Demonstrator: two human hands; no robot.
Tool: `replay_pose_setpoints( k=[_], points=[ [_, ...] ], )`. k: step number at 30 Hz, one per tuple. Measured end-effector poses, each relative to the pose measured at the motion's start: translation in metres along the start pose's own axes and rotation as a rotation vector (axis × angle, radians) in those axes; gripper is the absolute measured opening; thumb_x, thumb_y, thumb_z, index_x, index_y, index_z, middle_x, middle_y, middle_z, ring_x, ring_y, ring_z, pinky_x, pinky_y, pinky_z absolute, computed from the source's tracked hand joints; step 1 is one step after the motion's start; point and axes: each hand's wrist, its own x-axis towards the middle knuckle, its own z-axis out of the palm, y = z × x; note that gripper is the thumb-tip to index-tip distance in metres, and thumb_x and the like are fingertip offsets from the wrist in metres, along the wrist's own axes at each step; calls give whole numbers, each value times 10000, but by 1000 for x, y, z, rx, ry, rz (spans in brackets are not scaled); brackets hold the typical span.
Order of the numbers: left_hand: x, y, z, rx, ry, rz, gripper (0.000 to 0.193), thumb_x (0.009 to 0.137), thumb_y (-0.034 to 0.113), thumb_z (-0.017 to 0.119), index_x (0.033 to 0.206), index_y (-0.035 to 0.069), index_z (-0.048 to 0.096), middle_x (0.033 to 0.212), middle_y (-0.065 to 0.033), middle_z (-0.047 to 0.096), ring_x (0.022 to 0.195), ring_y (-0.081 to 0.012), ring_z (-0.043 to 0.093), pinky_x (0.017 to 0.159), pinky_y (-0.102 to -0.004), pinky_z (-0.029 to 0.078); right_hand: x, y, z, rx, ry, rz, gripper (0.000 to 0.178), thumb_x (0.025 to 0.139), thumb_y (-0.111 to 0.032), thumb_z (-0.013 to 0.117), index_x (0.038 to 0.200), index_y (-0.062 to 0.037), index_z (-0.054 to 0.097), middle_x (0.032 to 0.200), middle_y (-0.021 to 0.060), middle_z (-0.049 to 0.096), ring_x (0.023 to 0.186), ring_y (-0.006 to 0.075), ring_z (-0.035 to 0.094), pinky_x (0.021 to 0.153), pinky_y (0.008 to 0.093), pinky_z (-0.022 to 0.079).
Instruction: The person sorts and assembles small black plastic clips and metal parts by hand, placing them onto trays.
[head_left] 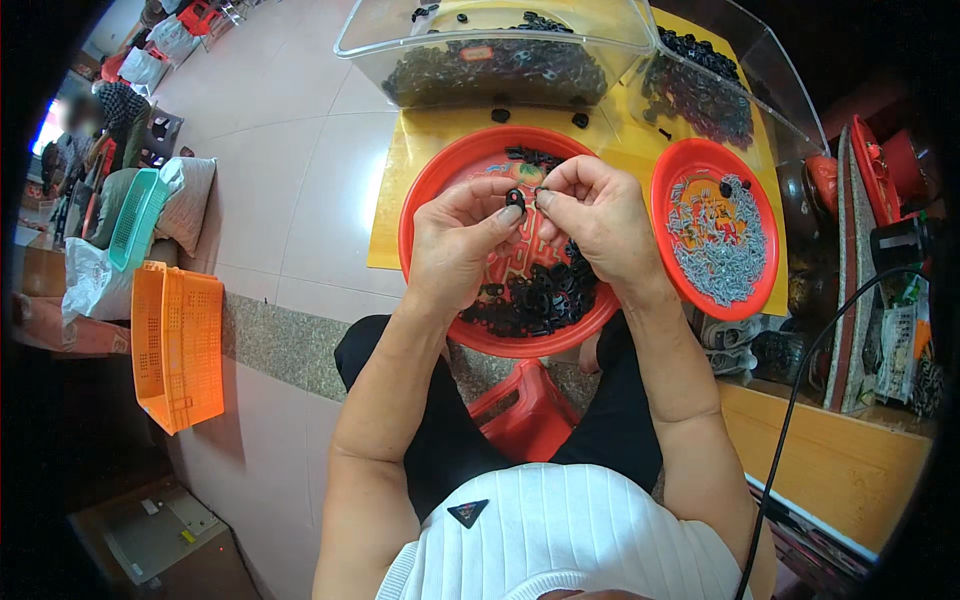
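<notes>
Over a large round red tray, my left hand is closed, pinching a small black plastic part with a hole between thumb and forefinger. Close beside it, my right hand is closed too, thumb and fingertips pressed on something tiny and dark that is too small to name. The two hands' fingertips are slightly apart. Loose black parts lie heaped in the tray below my hands; some are hidden by the right hand. To the right, a smaller red tray holds many silver screws.
Two clear plastic boxes of black parts stand at the back on a yellow board. A red stool is between my legs. At left stands an orange crate. A black cable hangs at right.
</notes>
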Motion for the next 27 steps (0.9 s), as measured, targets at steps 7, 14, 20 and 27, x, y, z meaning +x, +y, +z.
replay_pose_setpoints(
  k=[7, 14, 20, 27],
  points=[
    [1, -2, -2, 5, -9, 4, 212, 771, -35, 583, 981, -7, 581, 820, -56, 615, 677, -81, 569, 573, -199, 478, 1, 2, -1, -27, -8, 12, 58, 787, -29, 574, 824, 9, 551, 671, 15, 558, 540, 46, 534, 479, 156, 431],
    [-2, 2, -1, 65, -2, -6, 208, 768, -37, 584, 975, -16, 584, 819, -54, 617, 699, -77, 570, 597, -193, 479, 2, 3, -3, -70, -19, 9, 39, 783, -20, 571, 809, 4, 553, 667, 6, 554, 528, 33, 523, 470, 153, 428],
    [-2, 0, 0, 176, -60, 44, 212, 771, -38, 579, 983, -36, 587, 841, -66, 620, 735, -87, 579, 648, -206, 492, 3, 5, -2, -73, -11, 3, 36, 759, -27, 549, 743, 3, 561, 641, 11, 560, 531, 52, 529, 473, 192, 423],
    [-2, 1, 0, 129, -72, 38, 222, 778, -45, 567, 1000, -38, 585, 851, -73, 620, 742, -91, 580, 658, -206, 492, 1, -1, -4, -39, -22, 39, 41, 759, -29, 544, 742, 4, 561, 634, 12, 558, 529, 53, 530, 469, 190, 423]
  ],
)
